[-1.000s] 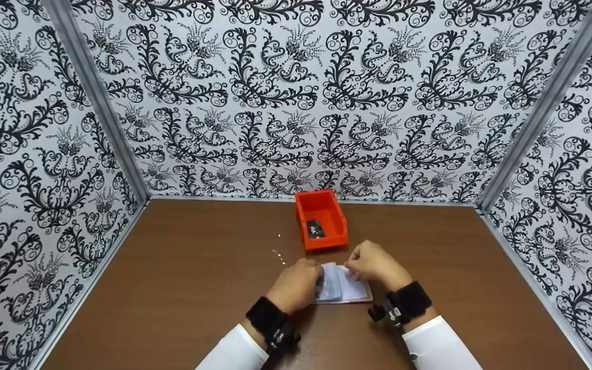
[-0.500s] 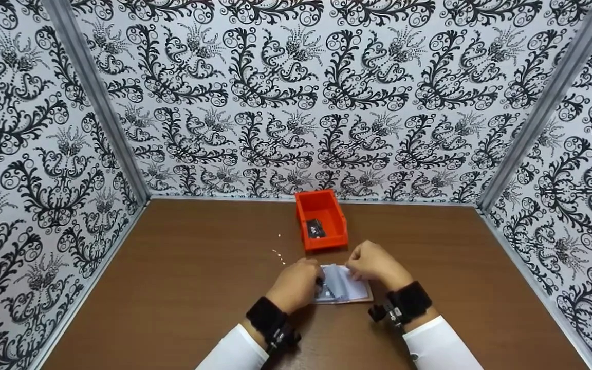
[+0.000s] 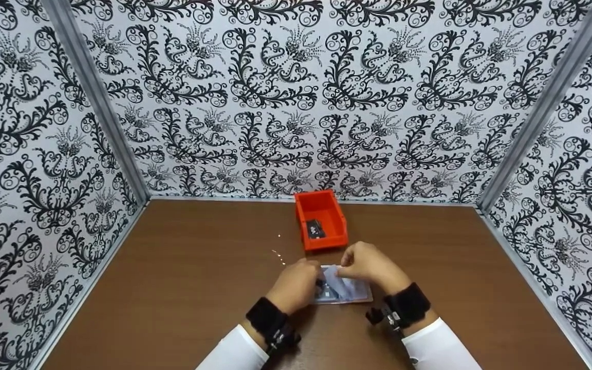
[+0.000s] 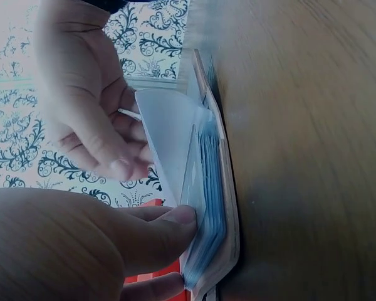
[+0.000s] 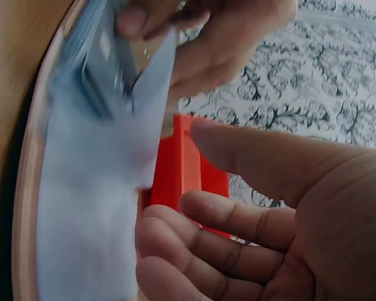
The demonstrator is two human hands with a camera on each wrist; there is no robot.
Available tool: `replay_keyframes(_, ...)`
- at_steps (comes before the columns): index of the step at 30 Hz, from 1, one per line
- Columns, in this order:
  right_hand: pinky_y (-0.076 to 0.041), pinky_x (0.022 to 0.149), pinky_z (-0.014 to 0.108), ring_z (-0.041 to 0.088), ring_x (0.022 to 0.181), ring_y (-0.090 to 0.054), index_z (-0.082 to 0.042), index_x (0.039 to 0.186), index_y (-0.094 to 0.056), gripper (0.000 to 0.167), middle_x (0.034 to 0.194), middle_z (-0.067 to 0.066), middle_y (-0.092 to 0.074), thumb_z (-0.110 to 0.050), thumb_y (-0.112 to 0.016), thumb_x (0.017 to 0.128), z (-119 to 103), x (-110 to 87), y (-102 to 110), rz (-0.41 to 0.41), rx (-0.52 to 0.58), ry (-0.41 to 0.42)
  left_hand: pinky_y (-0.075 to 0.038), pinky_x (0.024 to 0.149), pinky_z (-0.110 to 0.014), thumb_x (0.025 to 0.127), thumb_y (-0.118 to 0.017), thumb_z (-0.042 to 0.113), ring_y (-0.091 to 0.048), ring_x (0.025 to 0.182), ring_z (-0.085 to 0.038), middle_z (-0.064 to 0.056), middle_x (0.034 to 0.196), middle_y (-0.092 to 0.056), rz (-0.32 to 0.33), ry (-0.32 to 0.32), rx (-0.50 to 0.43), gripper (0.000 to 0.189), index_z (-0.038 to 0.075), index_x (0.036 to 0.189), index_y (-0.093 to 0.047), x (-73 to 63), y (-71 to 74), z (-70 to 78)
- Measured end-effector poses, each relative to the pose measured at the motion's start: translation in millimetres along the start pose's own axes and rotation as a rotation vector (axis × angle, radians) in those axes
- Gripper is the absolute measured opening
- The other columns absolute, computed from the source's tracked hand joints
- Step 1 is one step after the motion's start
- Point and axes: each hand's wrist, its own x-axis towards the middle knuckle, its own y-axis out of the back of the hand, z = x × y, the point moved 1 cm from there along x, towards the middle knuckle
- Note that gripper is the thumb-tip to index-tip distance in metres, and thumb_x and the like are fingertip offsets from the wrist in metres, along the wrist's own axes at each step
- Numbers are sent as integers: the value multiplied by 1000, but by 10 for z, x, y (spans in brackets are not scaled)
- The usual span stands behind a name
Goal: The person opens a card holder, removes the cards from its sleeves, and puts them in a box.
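Note:
A card holder with clear plastic sleeves lies spread open on the table. My left hand grips its left part, the thumb pressing on the stacked sleeves. Under that thumb, in the right wrist view, a dark-and-silver card shows, blurred. One pale sleeve page stands lifted between the two hands. My right hand hovers beside this page with loosely bent fingers; in the right wrist view a gap separates thumb and forefinger, with nothing between them.
A red bin stands just behind the card holder, with a black card-like item inside. Small white specks dot the brown table to its left. Patterned walls enclose the back and sides.
The sleeve page has swung up and leftward, uncovering more of the left side. My right hand has shifted slightly left, towards the page. My left hand stays in place.

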Motion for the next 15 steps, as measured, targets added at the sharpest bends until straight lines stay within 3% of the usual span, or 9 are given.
replay_keyframes(5,-55,71,34,15,75,-63,-10,87,-79,27,82,-2,-73,-26,-99,78,-125,-31,-69,18,-31,113,-61,75,-38,83,-91,14,-72,93,-24,1,93,-75,20,-29,21,11,20,82,-82,-2,-11,-7)
replay_keyframes(15,-56,71,38,17,75,-62,-10,87,-76,28,82,-1,-71,-18,-96,69,-187,-35,-192,38,-96,106,-59,73,-37,82,-91,12,-71,90,-22,2,91,-73,18,-32,11,13,20,81,-81,-7,15,5)
